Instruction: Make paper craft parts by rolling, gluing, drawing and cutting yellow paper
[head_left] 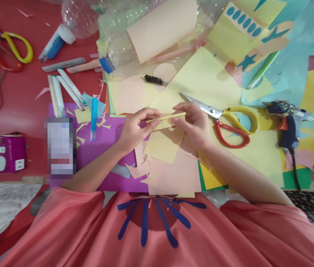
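**Pale-yellow paper strip, held in two hands**

Item 1: a narrow pale-yellow paper strip (170,118), at the centre of the worktop, slightly tilted. The left hand (136,129) had thumb and fingers clamped on its 9 o'clock end; the right hand (194,122) pinched its 3 o'clock end. The hands were near each other, the strip between them.

Surroundings, by clock face from the strip:
- 3 o'clock: steel scissors with yellow and red handles (216,113), blades open, just beside the right hand; farther out, a dark-blue glue gun (288,131).
- 6 o'clock: a pale-yellow paper square (164,146) over pale-pink paper (177,176).
- 9 o'clock: a bright-blue marker (93,116) on purple paper (95,159).
- 11 o'clock: a small black object (153,79).
- 12 o'clock: a curved peach paper sheet (164,31).
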Motion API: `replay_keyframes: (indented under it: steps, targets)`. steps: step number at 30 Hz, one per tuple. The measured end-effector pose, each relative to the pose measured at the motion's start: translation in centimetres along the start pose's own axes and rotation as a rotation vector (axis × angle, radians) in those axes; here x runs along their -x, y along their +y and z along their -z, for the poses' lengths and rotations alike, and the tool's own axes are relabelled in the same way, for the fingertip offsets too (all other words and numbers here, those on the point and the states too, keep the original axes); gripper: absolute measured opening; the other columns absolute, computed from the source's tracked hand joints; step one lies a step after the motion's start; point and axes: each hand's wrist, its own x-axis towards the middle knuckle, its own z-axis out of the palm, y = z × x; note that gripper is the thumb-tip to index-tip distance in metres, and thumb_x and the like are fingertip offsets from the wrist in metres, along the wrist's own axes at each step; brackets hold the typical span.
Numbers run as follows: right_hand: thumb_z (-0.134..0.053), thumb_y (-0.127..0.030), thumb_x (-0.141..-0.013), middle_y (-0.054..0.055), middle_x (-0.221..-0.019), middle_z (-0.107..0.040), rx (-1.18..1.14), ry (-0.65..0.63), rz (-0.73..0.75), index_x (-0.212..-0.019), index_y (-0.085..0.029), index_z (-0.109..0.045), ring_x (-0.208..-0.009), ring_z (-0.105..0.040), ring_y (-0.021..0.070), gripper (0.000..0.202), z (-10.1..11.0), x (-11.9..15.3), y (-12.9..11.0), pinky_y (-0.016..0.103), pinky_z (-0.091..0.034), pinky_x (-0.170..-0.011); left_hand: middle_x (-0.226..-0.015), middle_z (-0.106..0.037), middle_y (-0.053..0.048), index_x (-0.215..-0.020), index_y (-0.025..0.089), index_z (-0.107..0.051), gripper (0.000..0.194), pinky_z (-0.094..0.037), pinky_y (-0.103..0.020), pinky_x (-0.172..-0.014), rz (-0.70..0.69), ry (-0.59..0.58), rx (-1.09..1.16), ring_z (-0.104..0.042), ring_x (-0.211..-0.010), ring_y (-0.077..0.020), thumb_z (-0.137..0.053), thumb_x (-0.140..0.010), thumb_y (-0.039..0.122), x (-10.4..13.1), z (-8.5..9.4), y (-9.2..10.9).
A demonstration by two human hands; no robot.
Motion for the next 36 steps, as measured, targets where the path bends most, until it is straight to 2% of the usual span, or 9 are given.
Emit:
replay_keyframes:
  steps: [5, 11, 14, 16, 19, 21, 25, 32, 36]
  targets:
    - [-0.076, -0.05, -0.073, -0.003, -0.066, -0.059, -0.164, -0.023, -0.146, -0.078, -0.02, -0.064, -0.057, -0.056, 0.009, 0.033, -0.6, 0.4, -0.1, 0.026, -0.05, -0.058, -0.096, -0.076, -0.004, -0.096, 0.02, -0.068, 0.029, -0.058, -0.025, -0.08, -0.058, 0.066, -0.012, -0.072, -0.09, -0.0136, -0.066, -0.086, 0.047, 0.5, -0.5, 0.2]
    - [-0.077, -0.044, -0.072, -0.003, -0.059, -0.057, -0.237, 0.079, -0.218, -0.068, -0.018, -0.062, -0.054, -0.053, 0.0086, 0.03, -1.3, 0.9, -0.4, 0.024, -0.044, -0.051, -0.099, -0.076, -0.004, -0.106, 0.021, -0.065, 0.026, -0.057, -0.023, -0.075, -0.211, -0.03, -0.15, -0.072, -0.086, -0.012, -0.06, -0.091, 0.041, 1.1, -0.8, 0.2]
    - [-0.073, -0.045, -0.074, -0.003, -0.064, -0.058, -0.255, 0.031, -0.23, -0.073, -0.019, -0.061, -0.059, -0.054, 0.01, 0.029, -1.2, 0.7, -0.5, 0.026, -0.046, -0.055, -0.104, -0.074, -0.006, -0.111, 0.021, -0.063, 0.038, -0.057, -0.028, -0.082, -0.308, -0.151, -0.231, -0.07, -0.092, -0.0159, -0.064, -0.086, 0.05, 0.8, -0.1, 0.1]
    - [-0.072, -0.046, -0.075, -0.002, -0.068, -0.058, -0.278, -0.018, -0.245, -0.077, -0.02, -0.06, -0.064, -0.057, 0.0116, 0.028, -1.0, 0.6, -0.4, 0.028, -0.049, -0.06, -0.114, -0.07, -0.008, -0.119, 0.023, -0.059, 0.053, -0.055, -0.036, -0.094, -0.353, -0.243, -0.256, -0.066, -0.108, -0.0222, -0.066, -0.08, 0.059, 0.3, 0.3, -0.1]
    - [-0.073, -0.045, -0.073, -0.003, -0.07, -0.058, -0.242, -0.082, -0.253, -0.076, -0.02, -0.06, -0.064, -0.054, 0.0106, 0.029, -0.6, 0.5, -0.3, 0.027, -0.045, -0.06, -0.145, -0.05, -0.013, -0.143, 0.026, -0.039, 0.089, -0.042, -0.049, -0.112, -0.399, -0.308, -0.289, -0.045, -0.138, -0.0321, -0.072, -0.07, 0.065, -0.2, 0.8, -0.6]
    - [-0.074, -0.047, -0.073, -0.003, -0.07, -0.056, -0.201, -0.124, -0.246, -0.076, -0.019, -0.06, -0.063, -0.052, 0.0098, 0.031, -0.4, 0.5, -0.2, 0.026, -0.043, -0.059, -0.153, -0.039, -0.015, -0.151, 0.028, -0.022, 0.101, -0.038, -0.051, -0.116, -0.429, -0.343, -0.273, -0.038, -0.143, -0.0331, -0.073, -0.071, 0.063, -0.4, 0.8, -1.0]
    - [-0.072, -0.057, -0.072, -0.003, -0.067, -0.052, -0.114, -0.191, -0.214, -0.072, -0.019, -0.058, -0.062, -0.047, 0.0094, 0.041, -0.2, 0.5, -0.1, 0.026, -0.039, -0.057, -0.155, -0.035, -0.015, -0.154, 0.032, -0.009, 0.107, -0.038, -0.051, -0.115, -0.43, -0.365, -0.276, -0.038, -0.143, -0.0327, -0.074, -0.073, 0.057, -0.3, 0.7, -1.3]
    - [-0.069, -0.065, -0.073, -0.004, -0.067, -0.048, -0.082, -0.219, -0.212, -0.072, -0.019, -0.055, -0.06, -0.043, 0.0083, 0.048, -0.4, 0.6, 0.1, 0.026, -0.035, -0.056, -0.152, -0.04, -0.012, -0.154, 0.034, -0.008, 0.11, -0.042, -0.051, -0.111, -0.502, -0.33, -0.346, -0.043, -0.138, -0.0326, -0.078, -0.071, 0.052, -0.2, 0.7, -1.6]
    - [-0.064, -0.067, -0.076, -0.006, -0.059, -0.037, 0.008, -0.216, -0.185, -0.061, -0.02, -0.044, -0.054, -0.032, 0.0072, 0.053, -0.5, 0.6, 0.0, 0.025, -0.025, -0.05, -0.153, -0.04, -0.012, -0.153, 0.032, -0.009, 0.112, -0.042, -0.05, -0.111, -0.462, -0.282, -0.404, -0.045, -0.136, -0.0325, -0.08, -0.068, 0.048, -0.3, 0.8, -1.5]
